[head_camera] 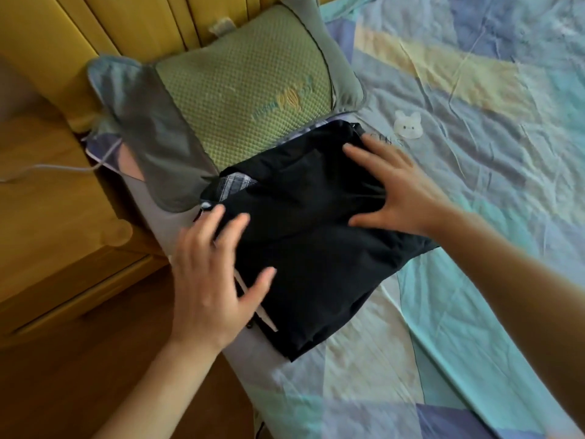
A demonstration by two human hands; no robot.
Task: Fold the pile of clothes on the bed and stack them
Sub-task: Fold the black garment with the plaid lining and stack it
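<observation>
Across most of the view spreads the bed (474, 128), its sheet creased and printed with pale blue, teal, lilac and yellow patches, with a small white animal-face motif (408, 124) near the upper middle. To the left runs yellow wooden furniture (53, 198) beside the bed's edge, above a brown wooden floor (63, 375), and a thin white cable (47, 170) trails across the wood. At the head of the bed lies a pillow (240, 87) with a green textured panel, grey fabric borders and small embroidered lettering too fine to read. Just below the pillow, close to the bed's left edge, sits the folded black garment (313, 267), lying flat in a rough rectangle on the sheet; its upper corner touches or overlaps the pillow's lower border. A bit of grey-and-white plaid fabric (235, 185) peeks out at its upper left, and a thin white strip (256, 304) shows along its left side. Both bare forearms reach in from the bottom of the view. The right hand (399, 191) rests palm down on the garment's upper right part, fingers spread and flat, gripping nothing. The left hand (212, 280) is at the garment's left edge, fingers splayed and straight with the tips touching the black cloth, nothing pinched; it looks slightly blurred.
</observation>
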